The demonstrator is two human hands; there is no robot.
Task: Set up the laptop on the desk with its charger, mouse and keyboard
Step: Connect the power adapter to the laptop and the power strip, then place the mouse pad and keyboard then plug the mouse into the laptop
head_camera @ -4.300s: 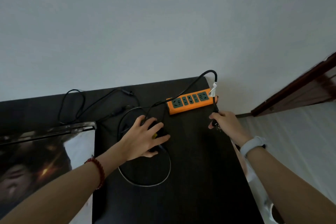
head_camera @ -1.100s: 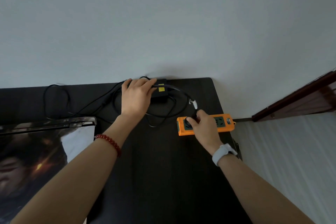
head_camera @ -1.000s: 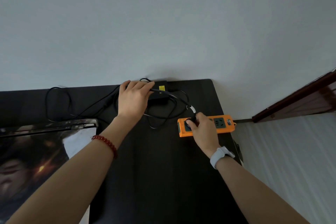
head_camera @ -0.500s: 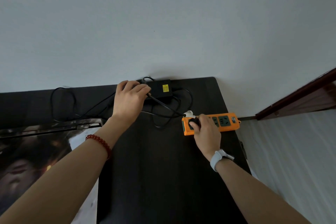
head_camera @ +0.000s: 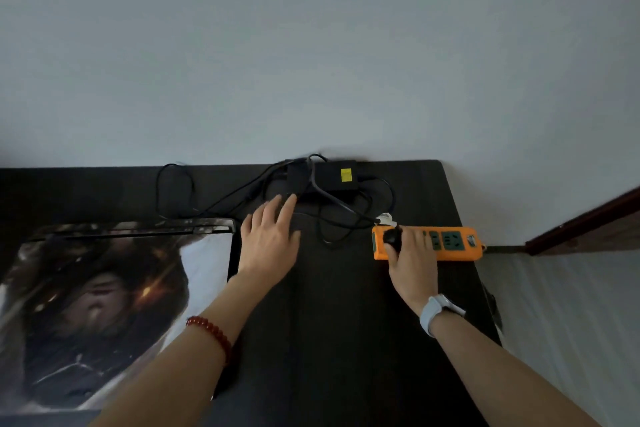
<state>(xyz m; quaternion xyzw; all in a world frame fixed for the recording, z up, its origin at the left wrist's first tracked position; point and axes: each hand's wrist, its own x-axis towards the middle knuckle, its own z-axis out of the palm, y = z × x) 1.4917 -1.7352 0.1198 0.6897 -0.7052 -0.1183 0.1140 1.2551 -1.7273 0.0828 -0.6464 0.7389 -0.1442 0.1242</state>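
Your right hand (head_camera: 410, 262) pinches the plug (head_camera: 392, 238) into the strip (head_camera: 450, 242); left hand (head_camera: 269, 239), fingers spread, at nine o'clock. Next: press home.

home room | dark desk (head_camera: 346, 340) against bare wall (head_camera: 311, 45) | wooden door frame (head_camera: 585, 218)

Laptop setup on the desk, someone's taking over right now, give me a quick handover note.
Left hand: open, over the desk just short of the charger brick.
Right hand: holds the black plug at the orange power strip.
Closed laptop lies at left; cables loop along the back edge.
Done: brick placed, plug at a socket.
Left: check the plug's seating, open the laptop; mouse and keyboard are out of view.
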